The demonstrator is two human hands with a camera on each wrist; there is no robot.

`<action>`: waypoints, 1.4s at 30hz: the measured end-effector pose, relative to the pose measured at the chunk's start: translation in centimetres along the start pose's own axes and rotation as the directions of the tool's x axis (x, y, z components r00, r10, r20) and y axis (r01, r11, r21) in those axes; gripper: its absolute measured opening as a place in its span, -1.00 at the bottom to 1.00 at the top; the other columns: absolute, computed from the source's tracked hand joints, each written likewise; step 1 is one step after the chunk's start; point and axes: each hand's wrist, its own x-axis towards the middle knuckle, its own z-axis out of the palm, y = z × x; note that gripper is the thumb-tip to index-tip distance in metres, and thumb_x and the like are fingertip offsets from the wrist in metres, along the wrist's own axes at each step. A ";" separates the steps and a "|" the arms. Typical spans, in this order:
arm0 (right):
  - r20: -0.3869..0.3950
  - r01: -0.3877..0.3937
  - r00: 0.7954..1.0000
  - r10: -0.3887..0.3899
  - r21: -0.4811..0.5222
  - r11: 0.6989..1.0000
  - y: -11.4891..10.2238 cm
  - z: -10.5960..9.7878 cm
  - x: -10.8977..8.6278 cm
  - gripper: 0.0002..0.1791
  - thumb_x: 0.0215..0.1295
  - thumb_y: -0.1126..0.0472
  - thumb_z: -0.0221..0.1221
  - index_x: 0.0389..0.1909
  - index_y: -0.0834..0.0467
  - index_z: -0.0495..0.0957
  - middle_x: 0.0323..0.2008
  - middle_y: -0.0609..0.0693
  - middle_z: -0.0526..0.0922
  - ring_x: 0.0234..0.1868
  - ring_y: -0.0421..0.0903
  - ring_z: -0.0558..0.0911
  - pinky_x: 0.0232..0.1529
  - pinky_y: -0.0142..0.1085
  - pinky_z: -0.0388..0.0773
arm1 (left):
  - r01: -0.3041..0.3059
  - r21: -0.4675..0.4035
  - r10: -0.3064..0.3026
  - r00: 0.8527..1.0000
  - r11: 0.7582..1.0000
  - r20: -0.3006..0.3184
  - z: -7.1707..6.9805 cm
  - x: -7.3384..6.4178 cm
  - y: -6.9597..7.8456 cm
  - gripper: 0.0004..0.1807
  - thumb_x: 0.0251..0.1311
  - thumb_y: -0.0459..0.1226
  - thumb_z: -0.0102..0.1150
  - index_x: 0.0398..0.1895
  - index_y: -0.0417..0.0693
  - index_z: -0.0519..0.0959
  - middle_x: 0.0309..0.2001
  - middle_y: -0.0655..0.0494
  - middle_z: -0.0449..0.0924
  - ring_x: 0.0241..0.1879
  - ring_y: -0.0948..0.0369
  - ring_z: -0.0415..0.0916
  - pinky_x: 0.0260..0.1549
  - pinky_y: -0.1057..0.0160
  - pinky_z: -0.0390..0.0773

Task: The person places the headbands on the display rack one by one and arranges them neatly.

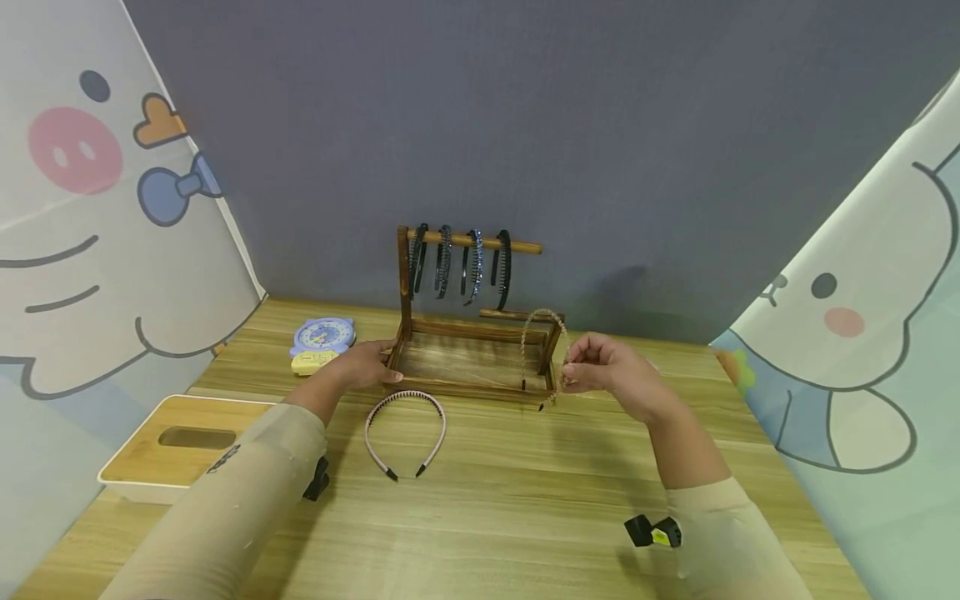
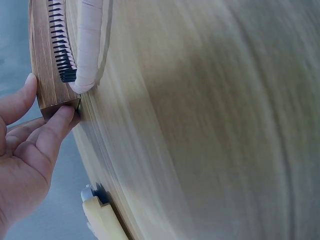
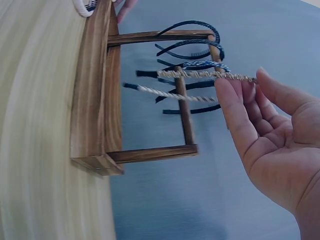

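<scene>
My left hand (image 1: 363, 364) grips the left end of a wooden headband rack (image 1: 468, 388), its thumb and fingers on the tray's wall. A thin braided beige headband (image 3: 195, 74) is pinched between the thumb and fingers of my right hand (image 1: 611, 375), in front of the rack's right end. Its two dark tips point down in the head view. Several dark and glittery headbands (image 1: 477, 267) hang from the rack's upper bar (image 1: 531, 247). A shorter, lower bar (image 1: 517, 316) stands at the right. On the table in front of the rack lies a pale pink toothed headband (image 1: 406, 393).
Left of the rack stand a blue round-dialled clock or scale (image 1: 324, 335) and a yellow piece (image 1: 313, 361). A white box with a slotted wooden lid (image 1: 142, 446) sits at the table's left. Behind the table (image 1: 510, 500) rises a grey wall (image 1: 480, 108), with cartoon-printed panels either side.
</scene>
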 end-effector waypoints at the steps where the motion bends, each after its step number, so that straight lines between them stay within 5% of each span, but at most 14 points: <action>1: -0.023 0.026 0.999 -0.026 -0.007 1.000 -0.2 0.0 -0.1 -0.74 0.38 0.23 0.19 -0.12 0.32 0.39 -0.24 0.11 0.54 -0.17 0.06 0.69 0.03 -0.01 0.64 | 0.000 0.000 0.000 1.000 1.000 -0.001 0.0 0.0 0.0 -0.09 0.33 -0.14 0.21 0.58 -0.12 -0.09 0.45 -0.33 0.15 0.42 -0.25 0.14 0.32 -0.21 0.26; 12: -0.222 0.229 0.949 -0.225 -0.011 0.973 -1.5 0.1 0.4 -0.81 0.38 0.27 0.19 -0.16 0.29 0.39 -0.24 0.03 0.56 -0.18 -0.06 0.68 -0.01 -0.18 0.66 | -0.013 -0.007 0.013 1.000 1.000 -0.005 0.1 0.2 -0.3 -0.08 0.32 -0.15 0.21 0.58 -0.12 -0.10 0.43 -0.35 0.18 0.40 -0.24 0.18 0.31 -0.18 0.30; 24: -0.307 0.191 0.923 -0.231 -0.157 0.969 -2.1 1.1 2.2 -0.70 0.36 0.11 0.23 -0.13 0.24 0.41 -0.22 0.07 0.55 -0.12 -0.04 0.64 -0.01 -0.29 0.64 | -0.010 -0.009 0.010 1.000 1.000 -0.005 0.1 0.0 -0.2 -0.09 0.33 -0.14 0.20 0.59 -0.10 -0.10 0.44 -0.34 0.16 0.41 -0.24 0.15 0.31 -0.19 0.29; 42: -0.301 0.046 0.944 -0.131 -0.273 0.961 1.1 2.7 5.9 -0.72 0.33 0.02 0.24 -0.15 0.13 0.47 -0.16 0.05 0.60 -0.10 0.02 0.64 -0.10 -0.16 0.60 | -0.004 -0.041 0.004 1.000 0.999 -0.003 0.1 -0.1 -0.2 -0.09 0.34 -0.16 0.20 0.59 -0.10 -0.10 0.45 -0.32 0.16 0.42 -0.23 0.15 0.31 -0.20 0.29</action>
